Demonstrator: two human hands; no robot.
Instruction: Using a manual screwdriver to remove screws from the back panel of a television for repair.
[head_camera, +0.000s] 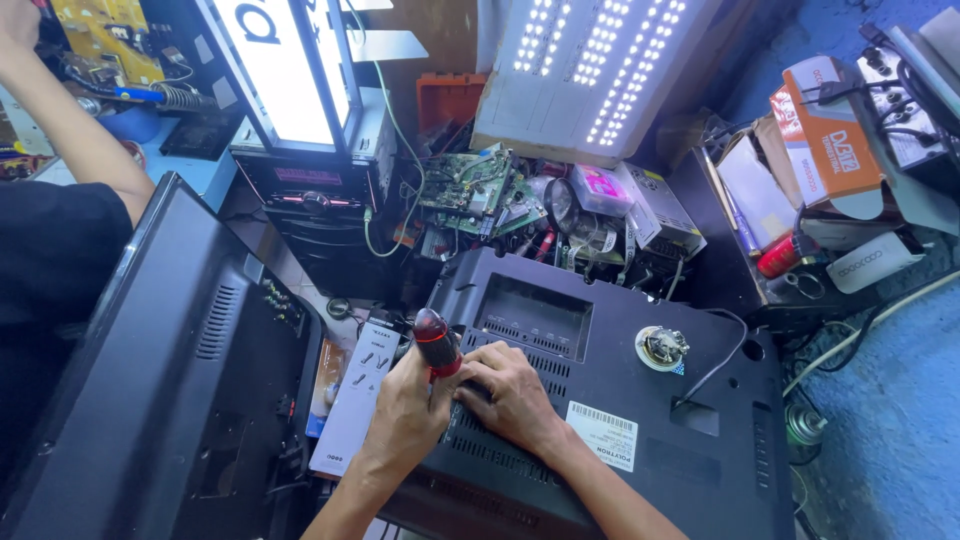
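1. At the far left a co-worker's arm (75, 130) in a black sleeve reaches up toward a yellow circuit board (105, 35) — not the wearer's own hand.
2. A large black television back (170, 380) leans at the left, tilted, its vented side facing the camera.
3. Just right of it lies a pale flat remote control (355, 395), its long axis running from near-left to far-right.
4. The left hand (405, 410) is wrapped around a screwdriver (436, 345) with a red-and-black handle. The grip is closed tight about the lower part of the handle; the rounded butt end sticks up out of the fist.
5. The screwdriver stands nearly upright, its long axis tipped slightly to the left at the top, butt toward the camera and working end pointing down at the black rear cover (640, 420). The tip is hidden behind the hands.
6. The right hand (510, 395) lies beside the left, fingers curled and pressed on the cover's vent slots, its thumb touching the handle. Whether it holds anything small underneath I cannot tell.
7. Further right on the cover sit a white barcode label (602, 435) and a round metal part (660, 347) with a thin cable.
8. Behind, the counter carries a green circuit board (470, 190), a lit LED panel (590, 70) and, at the far right, an orange cardboard box (825, 130).
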